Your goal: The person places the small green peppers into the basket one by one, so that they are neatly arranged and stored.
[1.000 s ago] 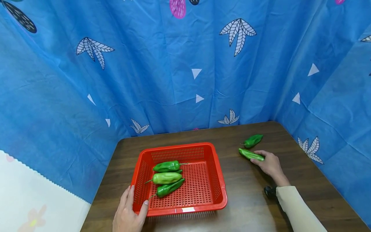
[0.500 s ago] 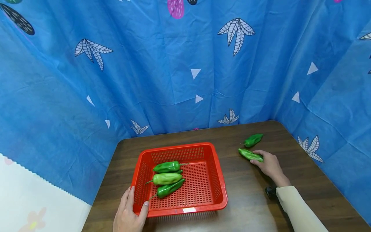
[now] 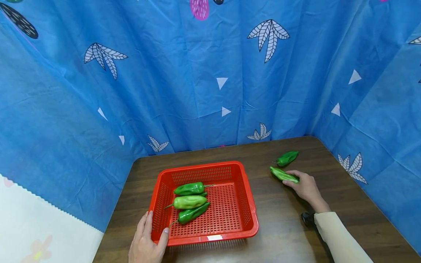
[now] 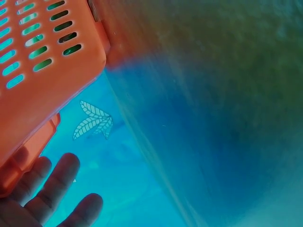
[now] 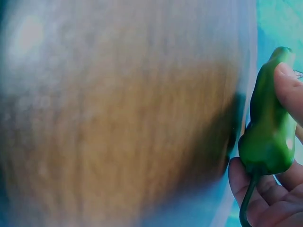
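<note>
My left hand (image 3: 145, 241) holds the front left corner of a red plastic basket (image 3: 227, 236), thumb at the front rim and fingers along the left side. In the left wrist view, three of its fingertips show below the basket's slotted wall (image 4: 80, 61). Several green peppers lie in the left half of the basket, a light green pepper (image 3: 189, 202) among them. Farther right, my right hand (image 3: 306, 188) grips a green pepper (image 3: 279, 173) low over the table. The right wrist view shows this pepper (image 5: 267, 137) between thumb and fingers, its stem toward the palm side.
Another dark green pepper (image 3: 287, 158) lies just behind the gripped one. The brown wooden table (image 3: 263, 219) meets a blue patterned curtain (image 3: 197, 91) at the back and sides. A white cloth (image 3: 39, 219) hangs at the left.
Both hands stay almost where they were. The right hand keeps its grip on the pepper, which shifts only very slightly. The basket and its peppers stay put.
</note>
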### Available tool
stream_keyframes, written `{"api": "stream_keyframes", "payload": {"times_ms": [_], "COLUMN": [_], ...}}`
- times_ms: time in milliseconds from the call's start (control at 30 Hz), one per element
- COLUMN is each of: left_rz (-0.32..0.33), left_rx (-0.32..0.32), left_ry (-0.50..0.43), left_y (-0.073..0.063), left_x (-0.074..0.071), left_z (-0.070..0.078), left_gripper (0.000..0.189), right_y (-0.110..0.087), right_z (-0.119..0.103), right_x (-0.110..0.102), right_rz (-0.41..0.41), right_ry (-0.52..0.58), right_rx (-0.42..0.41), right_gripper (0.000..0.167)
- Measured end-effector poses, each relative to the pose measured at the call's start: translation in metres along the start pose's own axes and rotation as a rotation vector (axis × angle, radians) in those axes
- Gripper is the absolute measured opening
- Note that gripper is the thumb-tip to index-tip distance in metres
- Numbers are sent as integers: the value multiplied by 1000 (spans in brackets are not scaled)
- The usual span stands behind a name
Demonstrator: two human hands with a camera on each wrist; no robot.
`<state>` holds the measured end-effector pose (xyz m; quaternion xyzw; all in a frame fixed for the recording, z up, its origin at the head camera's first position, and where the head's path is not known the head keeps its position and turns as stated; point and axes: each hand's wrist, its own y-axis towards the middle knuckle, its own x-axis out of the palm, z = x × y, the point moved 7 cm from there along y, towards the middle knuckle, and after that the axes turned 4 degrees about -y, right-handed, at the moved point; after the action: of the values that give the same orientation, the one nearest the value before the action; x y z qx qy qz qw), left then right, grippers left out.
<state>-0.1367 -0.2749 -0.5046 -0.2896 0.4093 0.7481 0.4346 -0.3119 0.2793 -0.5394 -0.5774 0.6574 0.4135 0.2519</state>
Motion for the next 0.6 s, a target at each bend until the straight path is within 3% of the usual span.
{"api": "stream_keyframes", "payload": {"times_ms": [600], "left_rz": [27], "left_rx": [0], "left_ry": [-6], "left_y": [0], "left_x": [0], "left_z": [-2], "left_gripper": [78], "right_y": [9], "right_z": [-25], "right_x": [-25], "right_rz": [33], "right_ry": [29], "right_rx": [-41], "right_gripper": [49]}}
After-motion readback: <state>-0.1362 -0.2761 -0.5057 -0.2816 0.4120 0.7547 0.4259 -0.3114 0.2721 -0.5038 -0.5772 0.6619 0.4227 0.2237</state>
